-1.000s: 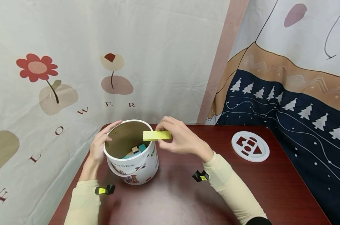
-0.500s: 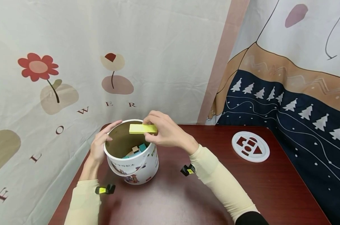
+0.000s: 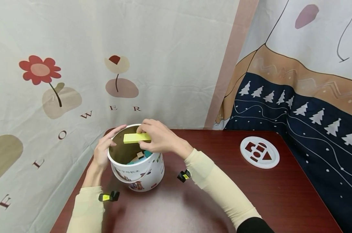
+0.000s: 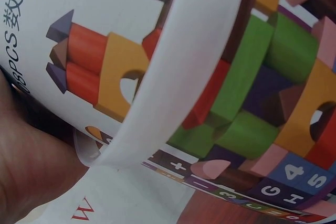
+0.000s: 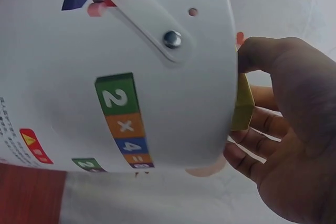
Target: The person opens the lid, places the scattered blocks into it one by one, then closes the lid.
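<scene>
A long yellow-green block [image 3: 133, 138] is pinched between the thumb and fingers of my right hand [image 3: 161, 137], level over the mouth of a white bucket [image 3: 152, 178]. In the right wrist view, the same block [image 5: 242, 103] shows partly behind the bucket's rim. My left hand [image 3: 102, 152] grips the bucket's rim at its left side, thumb and fingertips over the edge. Inside the bucket lie several blocks [image 3: 139, 157], teal and plain wood among them. The bucket stands upright, its white handle [image 4: 173, 77] hanging down at the front.
A flat white disc with shaped cutouts [image 3: 260, 152] lies at the right of the dark red table [image 3: 193, 200]. Behind the table hang a pale printed cloth [image 3: 176, 64] and a navy cloth with white trees [image 3: 298, 129].
My right hand has moved left with the block, from the bucket's right rim to over its mouth, and dipped slightly lately. My left hand and the bucket stay put.
</scene>
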Motion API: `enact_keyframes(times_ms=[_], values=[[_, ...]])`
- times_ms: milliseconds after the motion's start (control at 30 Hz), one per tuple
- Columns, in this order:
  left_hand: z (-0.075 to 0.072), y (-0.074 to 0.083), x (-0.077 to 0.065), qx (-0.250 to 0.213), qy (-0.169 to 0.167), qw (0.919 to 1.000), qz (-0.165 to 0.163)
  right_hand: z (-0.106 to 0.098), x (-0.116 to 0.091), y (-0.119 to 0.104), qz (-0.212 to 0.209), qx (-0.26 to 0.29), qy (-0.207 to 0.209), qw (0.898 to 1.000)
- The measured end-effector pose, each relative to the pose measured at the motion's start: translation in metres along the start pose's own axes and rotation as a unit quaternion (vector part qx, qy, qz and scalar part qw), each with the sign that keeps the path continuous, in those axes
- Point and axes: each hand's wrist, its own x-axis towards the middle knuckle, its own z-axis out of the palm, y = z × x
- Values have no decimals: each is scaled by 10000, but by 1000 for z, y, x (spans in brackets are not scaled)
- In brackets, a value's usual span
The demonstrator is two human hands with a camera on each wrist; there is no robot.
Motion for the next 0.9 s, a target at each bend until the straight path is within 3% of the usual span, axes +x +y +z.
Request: enact_keyframes(times_ms=[433, 667, 900], values=[[1, 2, -1, 26, -17, 9999, -100, 12, 3, -3, -32, -399, -258, 9989], [-1, 0, -1, 83, -50, 9998, -156, 13, 1, -4, 27, -338, -532, 9980], [0, 0, -1, 77, -57, 9999, -54, 14, 0, -2, -155, -519, -453, 9975]])
